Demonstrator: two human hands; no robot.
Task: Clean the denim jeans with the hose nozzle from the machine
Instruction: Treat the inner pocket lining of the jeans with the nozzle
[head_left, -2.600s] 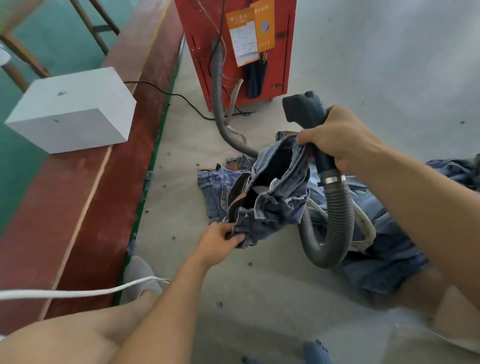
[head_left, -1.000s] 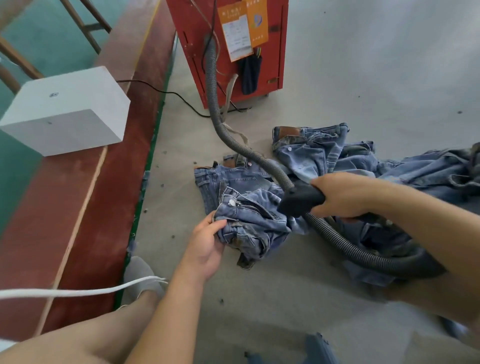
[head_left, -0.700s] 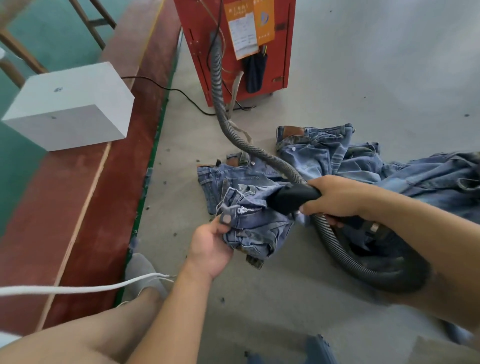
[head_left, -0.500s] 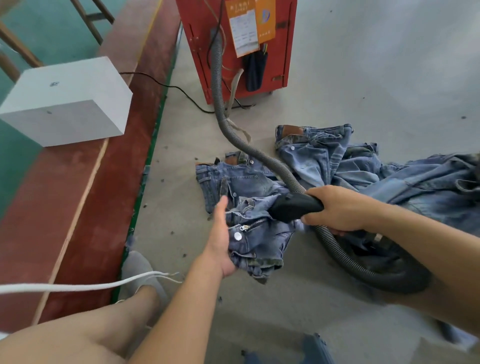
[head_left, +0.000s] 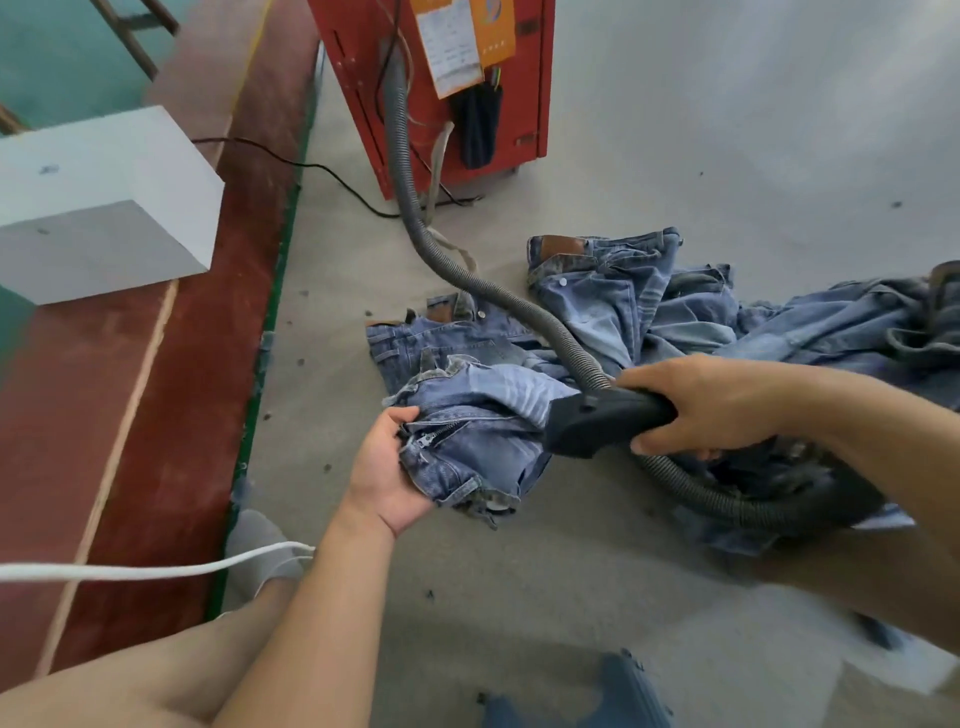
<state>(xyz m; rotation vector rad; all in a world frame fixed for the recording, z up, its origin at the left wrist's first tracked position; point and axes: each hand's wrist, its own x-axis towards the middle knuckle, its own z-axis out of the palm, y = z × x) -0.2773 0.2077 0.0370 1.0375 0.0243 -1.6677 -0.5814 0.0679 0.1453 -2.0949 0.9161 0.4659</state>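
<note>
Denim bunched in the left hand (head_left: 390, 470): palm up, fingers curled under the zipper end of the denim jeans (head_left: 470, 436), lifted off the concrete floor (head_left: 519, 597). Right hand (head_left: 698, 405) was wrapped round the black hose nozzle (head_left: 597, 423), whose mouth pressed against the right side of the held jeans. Grey ribbed hose (head_left: 498, 296) ran from behind the nozzle up across the floor to the red machine (head_left: 363, 78), which stood beyond the jeans; a second stretch of hose looped on the floor under the right forearm. More jeans (head_left: 623, 291) lay flat in a pile beyond and right of the held pair, some under the hose. Orange and white papers (head_left: 462, 41) hung on the machine front, a black cable (head_left: 322, 169) trailing from its base. White box (head_left: 98, 202) sat on a red-brown strip left of the jeans. White cord (head_left: 156, 570) crossed the near-left corner, above a bare leg.
</note>
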